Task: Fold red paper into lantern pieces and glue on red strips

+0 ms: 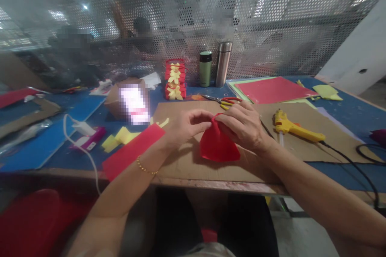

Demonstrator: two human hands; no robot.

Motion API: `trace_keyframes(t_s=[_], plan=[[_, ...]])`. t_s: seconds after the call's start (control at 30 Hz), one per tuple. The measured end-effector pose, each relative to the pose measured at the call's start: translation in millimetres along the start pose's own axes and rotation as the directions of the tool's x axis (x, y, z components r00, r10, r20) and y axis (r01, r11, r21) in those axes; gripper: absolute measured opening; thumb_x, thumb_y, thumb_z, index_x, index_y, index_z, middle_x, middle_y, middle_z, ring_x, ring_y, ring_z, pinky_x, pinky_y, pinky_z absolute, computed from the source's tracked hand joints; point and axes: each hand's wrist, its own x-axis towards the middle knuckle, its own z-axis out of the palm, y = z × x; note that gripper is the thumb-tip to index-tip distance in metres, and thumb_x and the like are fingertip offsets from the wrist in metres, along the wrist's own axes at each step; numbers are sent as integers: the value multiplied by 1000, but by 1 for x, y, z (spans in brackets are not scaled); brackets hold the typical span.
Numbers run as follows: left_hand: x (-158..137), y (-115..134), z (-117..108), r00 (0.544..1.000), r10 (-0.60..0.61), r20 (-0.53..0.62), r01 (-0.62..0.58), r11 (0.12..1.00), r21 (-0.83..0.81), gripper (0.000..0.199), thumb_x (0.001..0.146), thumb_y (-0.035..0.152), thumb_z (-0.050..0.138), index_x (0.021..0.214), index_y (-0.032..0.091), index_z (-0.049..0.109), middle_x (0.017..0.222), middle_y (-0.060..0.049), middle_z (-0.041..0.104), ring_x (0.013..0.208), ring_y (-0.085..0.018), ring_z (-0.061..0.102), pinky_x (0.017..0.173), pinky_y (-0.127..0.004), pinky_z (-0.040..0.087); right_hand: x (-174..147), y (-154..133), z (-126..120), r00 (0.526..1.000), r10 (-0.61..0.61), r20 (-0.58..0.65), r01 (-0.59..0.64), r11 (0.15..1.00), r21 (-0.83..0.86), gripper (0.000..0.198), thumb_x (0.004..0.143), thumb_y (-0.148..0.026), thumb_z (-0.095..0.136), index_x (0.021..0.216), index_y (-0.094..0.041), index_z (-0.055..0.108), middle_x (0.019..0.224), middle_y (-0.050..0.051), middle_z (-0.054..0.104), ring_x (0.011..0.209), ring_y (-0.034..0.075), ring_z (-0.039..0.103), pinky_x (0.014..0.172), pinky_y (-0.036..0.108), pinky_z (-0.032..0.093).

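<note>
A red piece of felt-like sheet [218, 147] is gathered to a narrow top and flares toward its lower edge, above a brown cardboard sheet [181, 164]. The fingers of my left hand [191, 125] are closed on its top from the left. On the other side, my right hand [245, 125] pinches the same gathered top, with its fingers curled over it. My fingers partly hide the upper end of the red piece. Just beyond my right hand lie pliers [227, 100] with red and yellow handles.
A yellow glue gun [298, 128] with a black cord lies at right. Behind stand a steel thermos [223, 64], a green tumbler [205, 70] and red pieces with yellow bows [175, 82]. Red sheets [274, 89], a red strip [132, 152] and a purple power strip [90, 138] surround the cardboard.
</note>
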Motion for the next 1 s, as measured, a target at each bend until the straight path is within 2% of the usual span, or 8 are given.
trace_keyframes(t_s=[0.13, 0.27, 0.4, 0.5, 0.63, 0.73, 0.83, 1.0], plan=[[1, 1, -1, 1000, 21, -9, -21, 1000, 23, 26, 85, 34, 82, 104, 15, 78, 107, -10, 80, 100, -21, 73, 95, -38, 58, 1, 0, 0, 999, -2, 36, 1, 1000, 26, 19, 106, -23, 54, 96, -24, 70, 81, 2, 70, 71, 16, 56, 76, 38, 38], [2, 3, -1, 999, 45, -29, -43, 997, 63, 28, 85, 36, 82, 103, 16, 78, 106, -10, 80, 98, -21, 73, 92, -37, 57, 3, 2, 0, 1000, -19, 25, 18, 999, 38, 21, 106, -21, 48, 100, -24, 68, 92, 5, 76, 76, 17, 62, 79, 39, 41], [2, 3, 2, 993, 102, -66, -87, 975, 205, 23, 85, 33, 80, 100, 15, 78, 98, -8, 79, 87, -18, 68, 83, -33, 54, 1, 5, 3, 998, -47, -31, 50, 992, 115, 18, 102, -16, 50, 106, -24, 65, 92, 4, 77, 78, 18, 66, 79, 39, 44], [2, 3, 6, 987, 129, -100, -98, 960, 263, 18, 85, 29, 78, 97, 16, 76, 92, -6, 76, 81, -16, 63, 76, -30, 51, -1, 4, 6, 1000, 5, -15, -3, 992, 124, 14, 100, -18, 52, 102, -25, 64, 88, 4, 77, 77, 20, 67, 77, 39, 45], [1, 2, 9, 983, 146, -114, -109, 953, 284, 14, 84, 25, 76, 96, 17, 73, 90, -4, 74, 81, -15, 61, 77, -30, 50, -3, 1, 12, 991, 129, -26, -126, 987, 102, 16, 101, -24, 54, 88, -25, 62, 80, 4, 75, 72, 20, 65, 78, 41, 45], [2, -1, 9, 980, 159, -117, -118, 947, 300, 11, 84, 24, 75, 92, 18, 71, 88, -4, 72, 80, -15, 60, 77, -31, 49, -3, 1, 16, 990, 118, -82, -107, 986, 126, 14, 99, -25, 59, 86, -24, 63, 81, 3, 75, 73, 19, 66, 79, 40, 43], [4, -6, 7, 981, 151, -123, -111, 953, 283, 11, 83, 24, 75, 91, 18, 70, 87, -3, 72, 80, -15, 60, 78, -31, 50, -4, 4, 19, 990, 132, -50, -124, 983, 136, 6, 96, -22, 63, 91, -24, 67, 88, 3, 78, 78, 19, 68, 82, 40, 41], [8, -13, 4, 988, 95, -120, -72, 981, 183, 17, 82, 26, 77, 94, 17, 70, 91, -5, 73, 82, -15, 64, 82, -32, 53, -5, 8, 20, 988, 157, -12, -153, 977, 150, 8, 95, -20, 61, 91, -24, 68, 87, 3, 77, 81, 19, 69, 79, 38, 40]])
